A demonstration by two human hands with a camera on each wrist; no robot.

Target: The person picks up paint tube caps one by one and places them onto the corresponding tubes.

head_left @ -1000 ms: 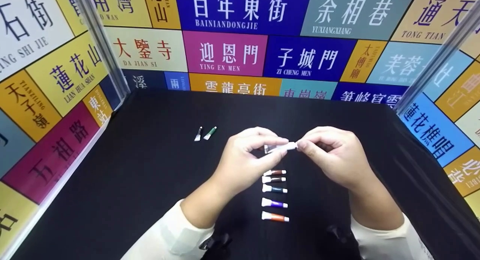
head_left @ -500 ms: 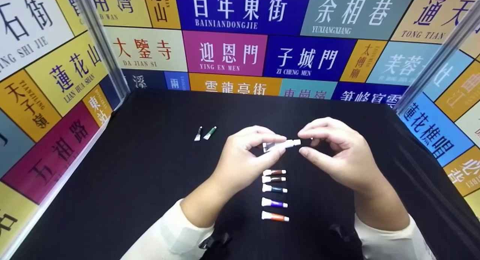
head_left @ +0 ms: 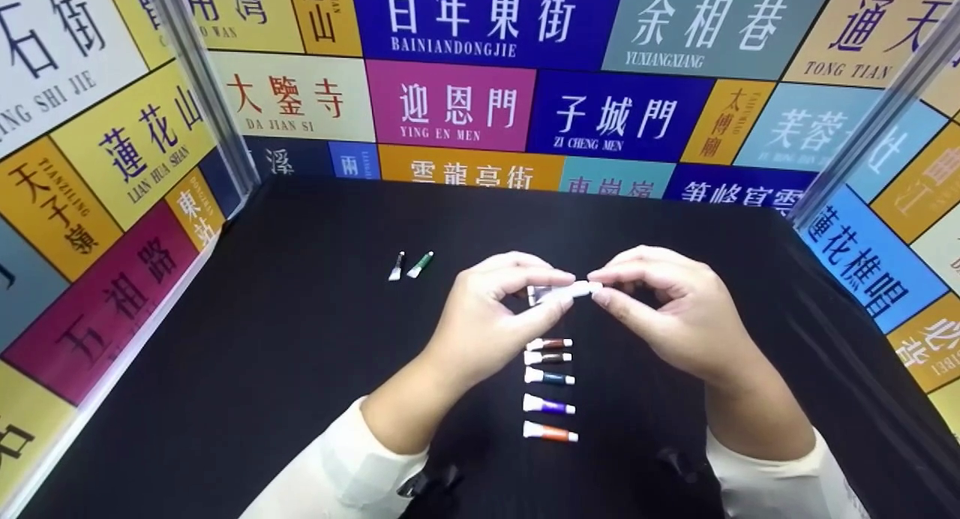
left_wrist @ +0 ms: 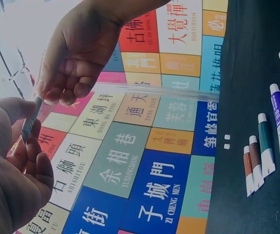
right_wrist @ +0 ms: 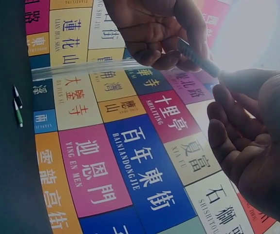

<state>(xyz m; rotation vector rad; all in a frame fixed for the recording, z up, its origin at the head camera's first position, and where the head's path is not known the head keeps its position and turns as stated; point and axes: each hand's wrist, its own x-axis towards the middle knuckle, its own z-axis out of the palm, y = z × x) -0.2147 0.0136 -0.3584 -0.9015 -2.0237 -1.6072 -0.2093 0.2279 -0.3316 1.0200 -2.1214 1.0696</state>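
A small white paint tube (head_left: 553,290) lies sideways in the air above the table, its capped end pointing right. My left hand (head_left: 499,309) pinches its body between thumb and fingers. At the other end, my right hand (head_left: 667,309) pinches the white cap (head_left: 595,287) with thumb and fingertips. Both wrist views show the tube (left_wrist: 31,119) spanning the two hands; fingers partly cover it. Below the hands runs a column of paint tubes: red-brown (head_left: 553,344), brown (head_left: 553,358), dark teal (head_left: 556,379), purple (head_left: 555,409) and orange (head_left: 556,434).
Farther back on the black cloth (head_left: 315,331), left of the hands, lie a black tube (head_left: 397,266) and a green tube (head_left: 421,265). Two small white pieces (left_wrist: 227,137) show in the left wrist view. Lettered panels (head_left: 450,103) enclose the table behind and at the sides.
Half a second ago my right fingers were spread apart, off the cap; now they have come back left and pinch it again. My left hand has stayed in place with the tube.
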